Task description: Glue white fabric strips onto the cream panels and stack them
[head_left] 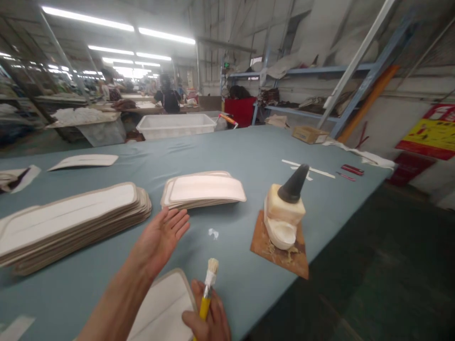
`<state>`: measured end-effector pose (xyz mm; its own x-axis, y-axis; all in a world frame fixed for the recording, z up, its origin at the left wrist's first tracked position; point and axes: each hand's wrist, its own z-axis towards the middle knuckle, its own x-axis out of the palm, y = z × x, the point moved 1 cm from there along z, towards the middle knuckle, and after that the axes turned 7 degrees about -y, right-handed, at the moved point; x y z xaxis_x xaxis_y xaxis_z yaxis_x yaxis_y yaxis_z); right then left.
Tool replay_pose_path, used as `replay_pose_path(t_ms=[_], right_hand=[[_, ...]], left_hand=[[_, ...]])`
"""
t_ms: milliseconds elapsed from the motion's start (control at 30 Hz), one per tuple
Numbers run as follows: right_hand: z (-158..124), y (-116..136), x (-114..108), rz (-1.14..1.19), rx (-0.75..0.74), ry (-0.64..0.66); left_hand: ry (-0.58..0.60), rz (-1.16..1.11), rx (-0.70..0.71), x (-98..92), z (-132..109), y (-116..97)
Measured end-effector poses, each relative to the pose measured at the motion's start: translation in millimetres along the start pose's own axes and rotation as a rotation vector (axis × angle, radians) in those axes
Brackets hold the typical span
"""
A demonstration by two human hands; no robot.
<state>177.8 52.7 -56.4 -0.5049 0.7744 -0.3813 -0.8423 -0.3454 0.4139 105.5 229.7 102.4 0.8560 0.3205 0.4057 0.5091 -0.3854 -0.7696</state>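
My left hand (164, 238) is open, palm up with its fingers stretched out, just in front of a short stack of pale panels (208, 189). In my right hand (209, 315) is a yellow-handled brush (205, 303) with its pale bristles pointing up. Beside that hand and partly under my left forearm lies a white panel with a tan border (165, 303). A tall stack of similar panels (78, 220) is at the left. To the right, a glue container with a black cone top (284, 213) stands on a brown board (261, 239).
The blue-green table (227, 151) has its edge at the right. A single panel (85, 161) lies at the back left. Farther off are a small cardboard box (309, 134), red tools (351, 169), pale strips (322, 172) and a white bin (176, 125). A person (170, 99) is in the background.
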Motion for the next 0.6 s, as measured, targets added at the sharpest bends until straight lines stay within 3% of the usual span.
replay_pose_path(t_ms=[133, 167, 267, 367, 467, 600], right_hand=[[6, 1, -16, 0.121, 0.017, 0.016], [7, 1, -19, 0.126, -0.038, 0.049], [9, -1, -23, 0.126, -0.007, 0.158], [8, -4, -25, 0.124, 0.01, 0.227], [6, -6, -26, 0.092, 0.014, 0.279], [4, -8, -24, 0.013, 0.04, 0.339]], left_hand=[[-0.092, 0.028, 0.142, -54.9, -25, -17], [-0.138, 0.03, 0.203, -72.7, -29, -23], [-0.291, 0.054, 0.368, -133.9, -45, -39], [-0.411, 0.1, 0.459, -195.5, -75, -41], [-0.543, 0.159, 0.53, -248.1, -114, -25], [-0.71, 0.454, 0.532, -298.8, -158, 22]])
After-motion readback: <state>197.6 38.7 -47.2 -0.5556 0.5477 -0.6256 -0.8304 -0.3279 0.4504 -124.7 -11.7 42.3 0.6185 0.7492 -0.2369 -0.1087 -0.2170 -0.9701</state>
